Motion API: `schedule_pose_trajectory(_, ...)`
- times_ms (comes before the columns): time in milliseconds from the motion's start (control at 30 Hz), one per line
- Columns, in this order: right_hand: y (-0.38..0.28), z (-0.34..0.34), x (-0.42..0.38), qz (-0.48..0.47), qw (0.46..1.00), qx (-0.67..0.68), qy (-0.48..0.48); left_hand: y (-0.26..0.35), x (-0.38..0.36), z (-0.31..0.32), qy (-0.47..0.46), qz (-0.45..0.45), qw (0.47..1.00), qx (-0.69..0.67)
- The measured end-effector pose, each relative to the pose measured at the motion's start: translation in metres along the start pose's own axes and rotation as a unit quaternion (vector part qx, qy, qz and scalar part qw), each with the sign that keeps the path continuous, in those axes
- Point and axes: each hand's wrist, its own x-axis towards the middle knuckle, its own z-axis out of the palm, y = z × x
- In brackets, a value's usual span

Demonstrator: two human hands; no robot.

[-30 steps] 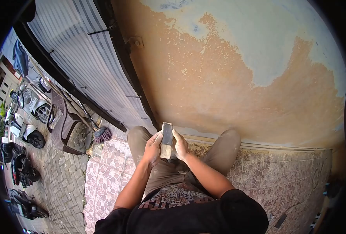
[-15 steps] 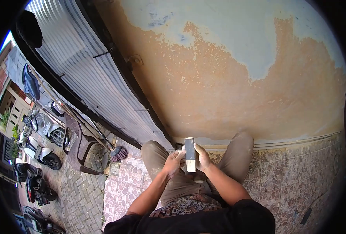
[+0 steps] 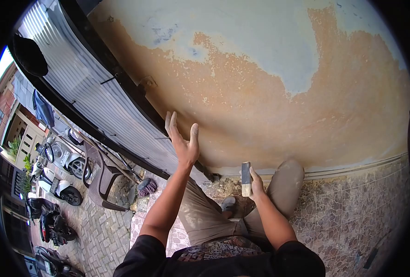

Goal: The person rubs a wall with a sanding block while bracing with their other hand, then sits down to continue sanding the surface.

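My right hand (image 3: 257, 185) is closed round a sanding block (image 3: 246, 179), dark grey over most of its length and pale at the near end. It is held above my lap, beside my bent right knee. Raised toward the wall (image 3: 265, 115) is my left hand (image 3: 185, 147), with its fingers spread and nothing in it. In this view that hand overlaps the black edge of the corrugated panel (image 3: 105, 94). Pale dust marks its fingertips. The wall shows bare tan patches below and flaking pale blue-white paint above.
Corrugated sheeting in a black frame stands to the left of the wall. Beyond it are a mop (image 3: 147, 187), a brown plastic chair (image 3: 102, 177) and several parked motorbikes (image 3: 57, 184). Patterned tiles (image 3: 339, 207) cover the floor along the wall's foot.
My left hand has let go of the block and risen up and left toward the wall, its fingers opening. The right hand has moved a little right with the block. The view has shifted slightly.
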Motion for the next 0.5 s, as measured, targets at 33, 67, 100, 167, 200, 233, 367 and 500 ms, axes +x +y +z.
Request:
schedule_pose_trajectory(33, 0.000, 0.003, 0.000, 0.004, 1.000, 0.006, 0.005, 0.009, 0.013, 0.009, 0.022, 0.052, 0.998, 0.037)
schedule_pose_trajectory(67, -0.001, 0.007, 0.001, 0.006, 1.000, -0.004, -0.010, 0.006, 0.021, 0.021, 0.041, 0.083, 0.994, 0.055)
schedule_pose_trajectory(100, -0.002, 0.009, 0.002, 0.006, 1.000, -0.013, -0.023, 0.001, 0.028, 0.034, 0.058, 0.115, 0.989, 0.069)
schedule_pose_trajectory(167, 0.000, 0.012, 0.005, 0.000, 1.000, 0.004, 0.002, -0.017, 0.029, 0.066, 0.027, 0.114, 0.989, 0.092)
schedule_pose_trajectory(200, 0.001, 0.012, 0.006, -0.002, 1.000, 0.012, 0.001, -0.032, 0.022, 0.079, 0.041, 0.148, 0.976, 0.153)
schedule_pose_trajectory(233, 0.003, 0.012, 0.006, -0.002, 1.000, 0.019, 0.000, -0.051, 0.013, 0.091, 0.055, 0.182, 0.958, 0.214)
schedule_pose_trajectory(367, -0.004, 0.016, 0.004, -0.014, 0.997, 0.069, -0.010, -0.091, -0.030, 0.113, 0.020, 0.245, 0.935, 0.254)
schedule_pose_trajectory(500, -0.004, 0.020, 0.008, -0.036, 0.995, 0.090, -0.001, -0.111, -0.070, 0.122, -0.030, 0.237, 0.936, 0.260)
